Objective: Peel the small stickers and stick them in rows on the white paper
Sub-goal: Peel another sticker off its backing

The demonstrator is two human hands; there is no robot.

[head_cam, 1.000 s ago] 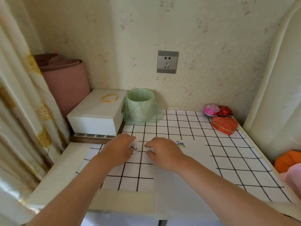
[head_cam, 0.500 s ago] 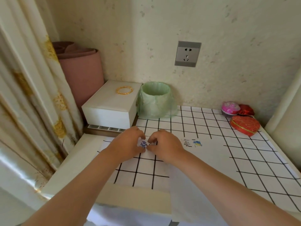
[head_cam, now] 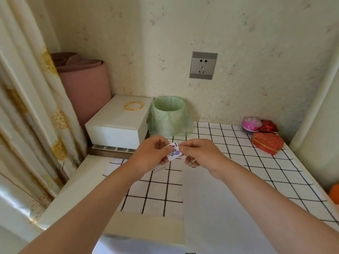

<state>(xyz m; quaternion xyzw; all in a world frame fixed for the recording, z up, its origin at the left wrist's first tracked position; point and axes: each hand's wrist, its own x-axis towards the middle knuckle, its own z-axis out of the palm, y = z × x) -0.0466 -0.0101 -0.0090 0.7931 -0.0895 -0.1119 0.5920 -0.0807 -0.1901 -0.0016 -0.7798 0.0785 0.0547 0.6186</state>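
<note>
Both hands meet above the grid cloth (head_cam: 238, 162), in front of the green bin (head_cam: 168, 116). Our left hand (head_cam: 148, 156) is closed on a small sticker slip (head_cam: 174, 150), thumb and fingers pinching its left side so it stands tilted, clear of the table. Our right hand (head_cam: 200, 153) is closed too, fingertips pinched at the slip's right edge. We judge the peel step in hand: sticker not yet visibly off its backing. White paper (head_cam: 211, 208) lies below our right forearm, near side bare; whether any stickers sit under the hands we cannot tell. Next move calls for lifting a corner cleanly, then lowering the sticker flat onto the paper, in line for a row.
</note>
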